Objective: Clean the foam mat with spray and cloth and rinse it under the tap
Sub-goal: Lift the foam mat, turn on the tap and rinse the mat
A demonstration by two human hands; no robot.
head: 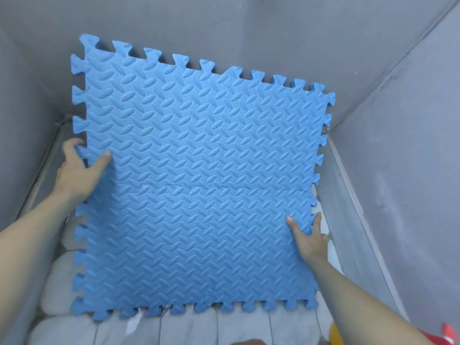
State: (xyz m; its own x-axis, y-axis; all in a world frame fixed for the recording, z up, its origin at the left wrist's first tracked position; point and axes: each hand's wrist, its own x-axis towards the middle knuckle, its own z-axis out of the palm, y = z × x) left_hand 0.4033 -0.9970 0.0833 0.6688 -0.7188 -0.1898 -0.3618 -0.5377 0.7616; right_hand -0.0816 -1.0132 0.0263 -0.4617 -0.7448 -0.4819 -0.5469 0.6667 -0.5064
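A large blue foam mat (199,175) with a leaf-pattern surface and jigsaw edges fills the middle of the head view, tilted up toward the far wall. It is made of interlocked tiles, with a seam across its lower half. My left hand (77,170) grips its left edge, thumb on the front face. Gripping the right edge lower down is my right hand (310,239), thumb on the face and fingers wrapped behind. No spray bottle, cloth or tap is in view.
Grey walls (398,120) close in on the left, back and right, forming a narrow corner. Below the mat lies a pale plank floor (199,329). A yellow and red object (445,332) sits at the bottom right corner.
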